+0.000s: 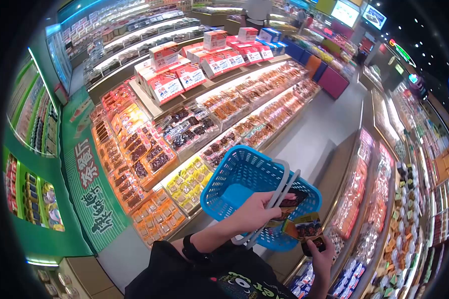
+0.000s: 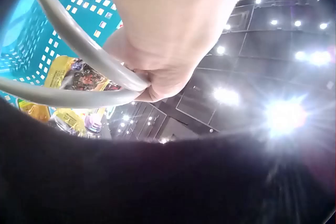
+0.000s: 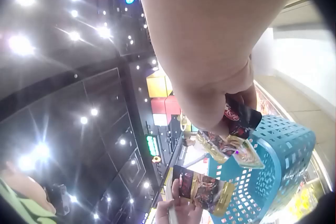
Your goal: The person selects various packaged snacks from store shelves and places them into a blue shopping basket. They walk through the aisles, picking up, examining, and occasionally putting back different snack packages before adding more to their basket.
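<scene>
Standing in a brightly lit food shop, under a dark ceiling dotted with lamps. Ahead of the left hand [image 1: 257,212], spread with bagged goods, rising in tiers on a display counter [image 1: 204,149]. Past that, topped with three small red-and-white boxes [image 1: 215,41] and backed by at least one person [image 1: 257,14]. Beyond the right hand [image 1: 322,255], lined with more bagged goods along a second counter [image 1: 351,209]; between both, paved in pale grey floor [image 1: 312,129].

Counting one blue basket [image 1: 237,195], two grey handles [image 1: 297,180] and at least two dark-and-gold packets [image 1: 308,226], with the exact number too overlapped to tell.

With the left hand, gripping both handles, fingers curled round, above the basket, near a dark packet [image 3: 205,188] just beyond the fingertips. With the right hand, pinching dark-and-gold packaging between thumb and fingers, at the basket's near right side. Partly hidden, too, below the left hand: more packaging [image 2: 68,121].
</scene>
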A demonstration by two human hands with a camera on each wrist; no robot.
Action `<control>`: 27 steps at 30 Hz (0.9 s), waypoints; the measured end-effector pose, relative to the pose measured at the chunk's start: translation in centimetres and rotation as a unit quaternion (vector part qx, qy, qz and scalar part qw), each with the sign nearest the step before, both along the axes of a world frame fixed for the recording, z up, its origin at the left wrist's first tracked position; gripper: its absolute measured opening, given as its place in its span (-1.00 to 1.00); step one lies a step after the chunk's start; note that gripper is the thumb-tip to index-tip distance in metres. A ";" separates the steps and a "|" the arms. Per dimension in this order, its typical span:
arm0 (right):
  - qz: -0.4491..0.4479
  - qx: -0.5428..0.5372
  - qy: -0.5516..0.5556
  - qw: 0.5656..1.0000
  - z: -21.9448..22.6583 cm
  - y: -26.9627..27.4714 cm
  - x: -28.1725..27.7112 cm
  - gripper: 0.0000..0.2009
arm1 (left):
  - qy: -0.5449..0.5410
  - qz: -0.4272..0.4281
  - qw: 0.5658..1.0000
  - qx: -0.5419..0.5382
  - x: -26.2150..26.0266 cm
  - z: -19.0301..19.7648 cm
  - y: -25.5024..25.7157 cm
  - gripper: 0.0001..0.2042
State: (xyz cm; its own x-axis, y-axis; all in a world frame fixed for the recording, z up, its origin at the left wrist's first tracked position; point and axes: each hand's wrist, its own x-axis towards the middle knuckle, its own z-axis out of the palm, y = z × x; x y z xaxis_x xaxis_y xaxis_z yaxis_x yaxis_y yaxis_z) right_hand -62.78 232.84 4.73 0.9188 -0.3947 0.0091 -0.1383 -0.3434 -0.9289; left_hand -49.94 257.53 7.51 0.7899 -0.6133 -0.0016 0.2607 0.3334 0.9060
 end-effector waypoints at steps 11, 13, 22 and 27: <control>0.140 -0.151 0.057 0.977 -2.6 0.3 11.6 -0.70 | 0.011 -0.014 1.000 0.020 4.1 -1.5 -3.7 -0.58; 0.216 -0.024 0.039 0.975 -1.0 1.8 13.2 -0.68 | -0.015 -0.048 0.996 0.068 4.7 -1.2 -4.0 -0.57; 0.177 0.037 0.039 0.983 -3.4 -6.6 15.8 -0.49 | 0.036 -0.104 0.985 0.130 9.9 -0.6 -11.6 -0.58; 0.103 0.057 -0.003 0.993 -4.1 -14.8 16.1 -0.65 | 0.035 -0.070 0.986 0.145 14.1 -0.1 -18.2 -0.52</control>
State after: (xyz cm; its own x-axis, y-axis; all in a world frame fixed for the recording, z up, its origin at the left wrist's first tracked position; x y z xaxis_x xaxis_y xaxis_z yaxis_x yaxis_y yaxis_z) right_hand -46.70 217.99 0.64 0.9803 -0.1967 -0.0181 -0.0694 -0.2569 -0.9639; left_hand -35.86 239.35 7.40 0.6887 -0.6824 -0.2451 0.3517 0.0188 0.9359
